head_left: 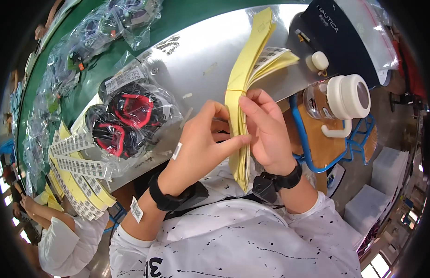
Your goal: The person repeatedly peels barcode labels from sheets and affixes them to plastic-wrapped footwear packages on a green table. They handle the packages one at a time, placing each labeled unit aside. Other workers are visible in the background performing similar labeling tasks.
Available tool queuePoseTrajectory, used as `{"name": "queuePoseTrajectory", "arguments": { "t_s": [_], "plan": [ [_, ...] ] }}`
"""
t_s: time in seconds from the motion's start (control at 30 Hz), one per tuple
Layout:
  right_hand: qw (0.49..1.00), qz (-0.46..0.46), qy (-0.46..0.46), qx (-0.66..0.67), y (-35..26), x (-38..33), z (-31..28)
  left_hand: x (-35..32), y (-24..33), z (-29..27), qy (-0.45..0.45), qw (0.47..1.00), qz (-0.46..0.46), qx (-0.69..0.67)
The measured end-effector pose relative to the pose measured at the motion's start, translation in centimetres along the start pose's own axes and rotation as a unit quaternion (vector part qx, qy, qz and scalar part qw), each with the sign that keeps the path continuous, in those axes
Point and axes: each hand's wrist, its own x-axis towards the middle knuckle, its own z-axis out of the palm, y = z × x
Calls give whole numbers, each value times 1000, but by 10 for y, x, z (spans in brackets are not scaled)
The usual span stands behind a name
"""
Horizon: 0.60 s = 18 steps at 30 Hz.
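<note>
A thick bundle of yellow-backed label strips (246, 69) stands upright in front of me, with a thin rubber band round its middle. Its upper ends fan out, and printed barcodes show on one inner strip. From the left, my left hand (196, 141) pinches the bundle, thumb across its lower part. My right hand (270, 132) grips its right side between thumb and fingers near the band. Small white barcode stickers cling to my left hand and to my left forearm (136, 210). Left of my hands lies a clear plastic bag (166, 99) with black-and-red shoes (131, 109) inside.
Loose barcode label strips (78, 162) hang over the metal table's (196, 60) left edge. Bagged shoes line the green conveyor (187, 16). At right are a clear bottle with a white lid (349, 97), a white earbud case (319, 61) and a blue-framed stool (326, 148). A co-worker's arm (43, 215) shows lower left.
</note>
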Motion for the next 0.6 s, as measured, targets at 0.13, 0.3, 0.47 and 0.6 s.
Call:
{"name": "queuePoseTrajectory", "arguments": {
  "t_s": [0.13, 0.3, 0.47, 0.6],
  "plan": [
    [979, -12, -62, -192, -3, -10, -7, -9, -12, -8, -32, 993, -25, -112],
    [968, 6, -84, -236, -16, -13, -19, -11, -24, -15, -77, 976, -53, -195],
    [967, 14, -81, -241, -22, -11, -17, -13, -29, -24, -84, 977, -65, -185],
    [965, 5, -82, -248, -19, -10, -19, -15, -28, -27, -77, 972, -74, -208]
  ]
}}
